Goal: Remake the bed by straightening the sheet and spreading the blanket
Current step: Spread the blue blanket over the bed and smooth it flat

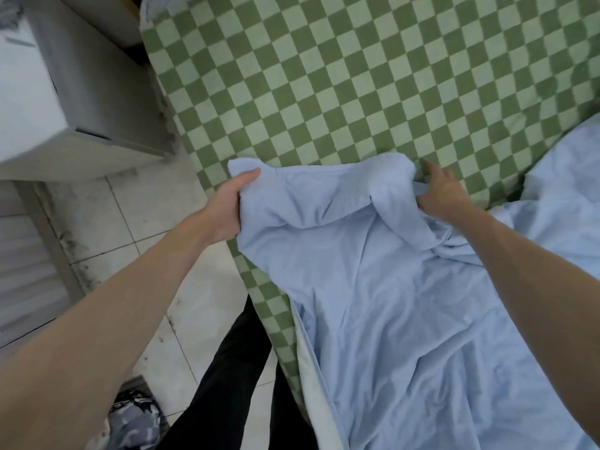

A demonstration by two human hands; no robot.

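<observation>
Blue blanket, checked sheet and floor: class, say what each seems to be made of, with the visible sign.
Blue blanket: thin woven cloth, probably cotton, matt; it creases finely and bunches softly where the left hand and right hand grip it.
Checked sheet: matt fabric, lying flat with slight ripples.
Floor: glazed tile, likely ceramic; grout lines and sheen.

Single head-worn wide-angle view, looking steeply down and forward from beside bed's left edge; close over both forearms, checked sheet [324, 76] running far, tiled floor [194, 319] near-left
</observation>
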